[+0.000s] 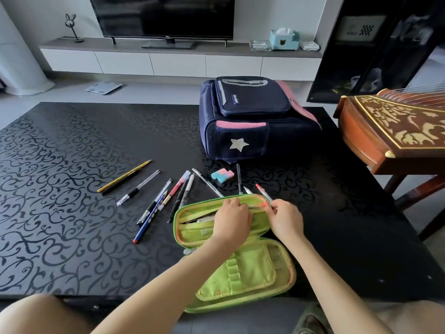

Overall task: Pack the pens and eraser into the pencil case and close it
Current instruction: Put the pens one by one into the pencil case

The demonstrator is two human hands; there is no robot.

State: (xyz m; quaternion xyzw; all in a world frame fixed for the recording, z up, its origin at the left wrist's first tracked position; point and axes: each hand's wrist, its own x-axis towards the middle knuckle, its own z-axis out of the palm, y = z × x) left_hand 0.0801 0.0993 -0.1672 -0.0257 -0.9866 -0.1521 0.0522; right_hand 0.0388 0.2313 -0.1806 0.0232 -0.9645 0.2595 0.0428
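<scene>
A lime-green pencil case (255,273) lies open at the table's near edge, its mesh-lined upper half raised toward the pens. My left hand (232,219) rests on that mesh half, fingers curled over its top rim. My right hand (286,219) pinches the case's right end, where a red-tipped pen (263,191) pokes out. Several pens and pencils (178,191) fan out on the table to the left of the case. A pink-and-blue eraser (222,175) lies just behind it. A yellow pencil (125,175) lies farthest left.
A navy and pink backpack (252,119) stands behind the eraser on the black patterned table (60,189). A carved wooden zither (395,131) juts in at the right. A TV cabinet (180,59) lines the far wall. My knees show below the table edge.
</scene>
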